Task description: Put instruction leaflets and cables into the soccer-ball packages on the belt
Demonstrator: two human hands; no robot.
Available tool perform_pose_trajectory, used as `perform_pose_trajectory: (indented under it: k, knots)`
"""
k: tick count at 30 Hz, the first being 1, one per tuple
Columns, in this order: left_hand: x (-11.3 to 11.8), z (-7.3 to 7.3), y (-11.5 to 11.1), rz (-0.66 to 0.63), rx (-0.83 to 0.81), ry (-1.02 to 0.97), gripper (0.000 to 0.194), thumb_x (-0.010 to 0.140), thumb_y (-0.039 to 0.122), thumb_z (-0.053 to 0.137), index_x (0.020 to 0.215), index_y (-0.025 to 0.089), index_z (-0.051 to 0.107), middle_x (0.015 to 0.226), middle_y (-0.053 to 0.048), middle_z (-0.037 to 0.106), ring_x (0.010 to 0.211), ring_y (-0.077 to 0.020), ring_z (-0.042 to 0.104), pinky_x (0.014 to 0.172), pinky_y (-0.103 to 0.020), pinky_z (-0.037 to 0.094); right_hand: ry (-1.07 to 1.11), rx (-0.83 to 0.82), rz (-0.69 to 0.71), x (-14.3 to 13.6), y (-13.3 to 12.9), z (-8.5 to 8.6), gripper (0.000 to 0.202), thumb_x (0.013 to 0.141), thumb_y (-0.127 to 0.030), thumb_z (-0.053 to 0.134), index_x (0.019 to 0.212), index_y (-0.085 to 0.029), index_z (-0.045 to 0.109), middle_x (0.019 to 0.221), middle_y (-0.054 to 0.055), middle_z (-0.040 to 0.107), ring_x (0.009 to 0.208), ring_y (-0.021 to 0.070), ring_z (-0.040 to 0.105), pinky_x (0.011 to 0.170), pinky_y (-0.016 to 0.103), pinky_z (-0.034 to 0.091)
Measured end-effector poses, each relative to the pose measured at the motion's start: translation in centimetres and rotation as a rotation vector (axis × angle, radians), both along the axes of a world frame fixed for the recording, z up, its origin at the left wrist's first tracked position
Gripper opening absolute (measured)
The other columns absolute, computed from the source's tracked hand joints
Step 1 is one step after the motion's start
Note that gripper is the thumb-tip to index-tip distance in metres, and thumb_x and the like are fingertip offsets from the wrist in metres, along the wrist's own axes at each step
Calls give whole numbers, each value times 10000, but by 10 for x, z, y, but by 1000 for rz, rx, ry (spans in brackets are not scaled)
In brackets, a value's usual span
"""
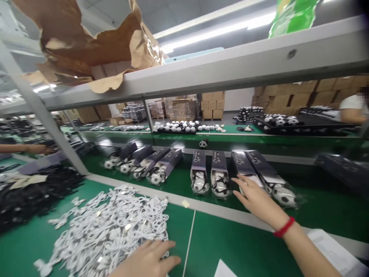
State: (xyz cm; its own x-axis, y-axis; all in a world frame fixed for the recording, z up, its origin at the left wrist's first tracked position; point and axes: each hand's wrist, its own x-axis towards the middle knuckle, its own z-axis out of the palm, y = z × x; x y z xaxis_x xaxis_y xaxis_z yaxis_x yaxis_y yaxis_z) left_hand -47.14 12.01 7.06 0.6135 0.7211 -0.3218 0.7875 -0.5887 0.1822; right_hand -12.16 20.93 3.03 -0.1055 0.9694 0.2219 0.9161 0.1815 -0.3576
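Note:
My right hand [256, 200] reaches over the green conveyor with its fingers apart, a red band on the wrist. Below its fingers lies a dark long box [243, 163], its lower end partly hidden by the hand; whether they touch, I cannot tell. Next to it, another box [261, 165] has a bagged soccer-ball item [284, 195] at its open end. To the hand's left lie two similar boxes with bagged balls [221, 186]. At the lower edge my left hand [151, 258] is open, fingers spread, beside a heap of white cables [115, 227].
More boxed balls [158, 175] lie left on the belt, with one loose ball [203, 144] farther back. Black cords [43, 188] are piled left. A metal shelf [230, 57] crosses above. Another person's hand [40, 149] shows at left; a second person's arm [353, 114] is far right.

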Motion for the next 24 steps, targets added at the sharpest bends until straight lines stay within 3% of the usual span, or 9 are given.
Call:
perform_pose_trajectory:
  k: [2, 4, 6, 8, 11, 15, 20, 24]
  knots:
    - [-4, 24, -2, 69, 46, -18, 360, 931, 369, 444, 1287, 364, 501, 1392, -30, 488, 1219, -304, 490, 950, -438, 442, 139, -241, 324, -22, -25, 13, 485, 866, -413, 493, 1323, -252, 471, 1367, 90, 460, 1251, 266, 434, 1040, 399, 368]
    - [-11, 41, -6, 144, 73, -28, 350, 961, 325, 378, 1288, 367, 495, 1387, -7, 490, 1226, -278, 485, 941, -412, 454, 136, -549, 593, -45, -46, 11, 659, 700, -434, 676, 1307, -277, 474, 1368, 77, 436, 1242, 297, 422, 1013, 404, 383]
    - [-20, 49, -12, 192, 88, -43, 336, 954, 338, 409, 1275, 370, 504, 1377, 0, 495, 1212, -268, 498, 930, -399, 464, -6, -719, 709, -64, -60, -2, 711, 546, -328, 753, 1214, -215, 536, 1340, 124, 421, 1214, 368, 403, 968, 466, 386]
    - [-26, 49, -24, 195, 85, -43, 342, 912, 343, 515, 1251, 384, 520, 1371, 8, 499, 1203, -268, 506, 923, -388, 470, -140, -725, 707, -78, -67, -16, 538, 513, -233, 714, 1031, -161, 587, 1253, 155, 456, 1134, 390, 426, 898, 499, 394]
    - [-23, 32, -42, 134, 99, 15, 405, 791, 300, 694, 1169, 384, 574, 1350, 10, 515, 1187, -290, 511, 914, -407, 469, -216, -662, 649, -86, -69, -20, 342, 525, -138, 646, 855, -158, 558, 1120, 138, 512, 996, 338, 472, 801, 452, 409]
    - [-8, -9, -51, 56, 279, 44, 313, 735, 376, 741, 1023, 305, 641, 1272, -28, 559, 1106, -293, 530, 876, -409, 449, -266, -651, 628, -84, -69, -13, 283, 542, -59, 623, 790, -172, 545, 1019, 112, 580, 937, 297, 507, 762, 375, 391]
    - [-8, -60, -29, -66, 568, 27, 143, 744, 329, 730, 840, 251, 657, 1124, -34, 597, 953, -236, 519, 755, -330, 383, -93, -659, 621, -74, -64, -19, 146, 614, -108, 675, 693, -203, 599, 831, 15, 655, 813, 206, 558, 640, 271, 350]
    - [-7, -75, -12, -153, 617, 9, 138, 755, 299, 713, 675, 228, 626, 991, -18, 600, 860, -208, 499, 675, -308, 321, 84, -523, 633, -65, -55, -17, 79, 672, -214, 719, 642, -217, 646, 747, -30, 666, 745, 154, 562, 627, 243, 349]
